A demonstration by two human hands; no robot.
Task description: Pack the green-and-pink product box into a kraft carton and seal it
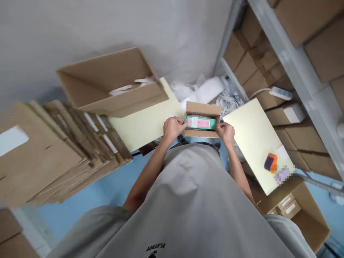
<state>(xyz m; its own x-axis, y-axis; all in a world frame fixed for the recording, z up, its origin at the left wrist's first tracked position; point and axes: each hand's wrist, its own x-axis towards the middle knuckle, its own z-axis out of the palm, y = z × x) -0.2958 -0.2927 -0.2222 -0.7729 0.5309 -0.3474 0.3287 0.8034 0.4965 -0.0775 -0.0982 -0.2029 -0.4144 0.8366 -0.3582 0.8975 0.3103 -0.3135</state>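
Small open brown cardboard box (202, 134), held up before the grey shirt (193, 200), between a pale yellow surface (129, 133) on the left and a matching right-side surface (245, 130)! Left hand (174, 128) pinches one end, fingers clamped on the cardboard; right hand (226, 133) grips the opposite end, presumably to keep it level. Inside, a long green-and-pink pack (201, 123) lies lengthwise, likely because it fits that way, with the long flaps spread, leaving it uncovered.
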